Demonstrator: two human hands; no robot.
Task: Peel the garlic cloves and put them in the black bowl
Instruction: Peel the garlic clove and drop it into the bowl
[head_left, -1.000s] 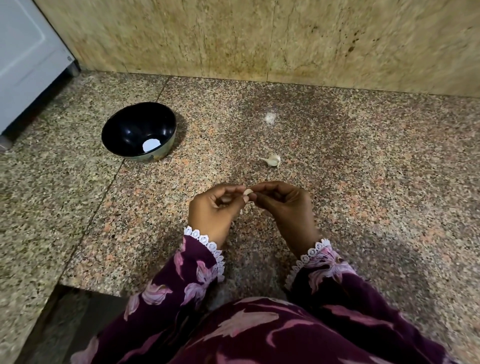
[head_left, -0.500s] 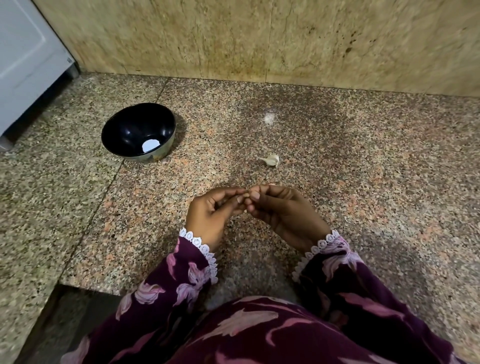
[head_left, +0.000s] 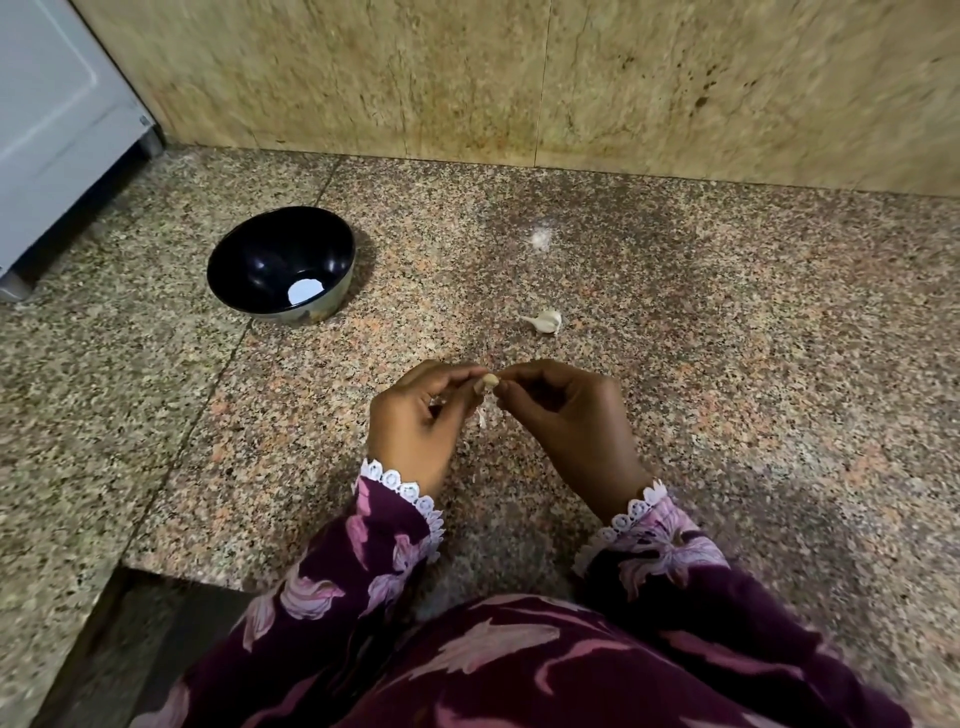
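A small pale garlic clove (head_left: 490, 382) is pinched between the fingertips of my left hand (head_left: 415, 421) and my right hand (head_left: 566, 415), low over the granite counter. A thin strip of papery skin (head_left: 482, 415) hangs under the clove. Another unpeeled garlic clove (head_left: 545, 321) lies on the counter just beyond my hands. The black bowl (head_left: 249, 260) stands upright at the far left, with only a bright white spot showing on its bottom.
The speckled granite counter (head_left: 727, 364) meets a beige stone wall (head_left: 519, 78) at the back. A white appliance (head_left: 47, 130) stands at the far left. A scrap of white peel (head_left: 540, 237) lies near the wall. The counter's front edge drops off at lower left.
Half a second ago my fingers hid the clove; now both hands have lifted slightly and the clove shows again between the fingertips. The bowl and the other clove have not moved.
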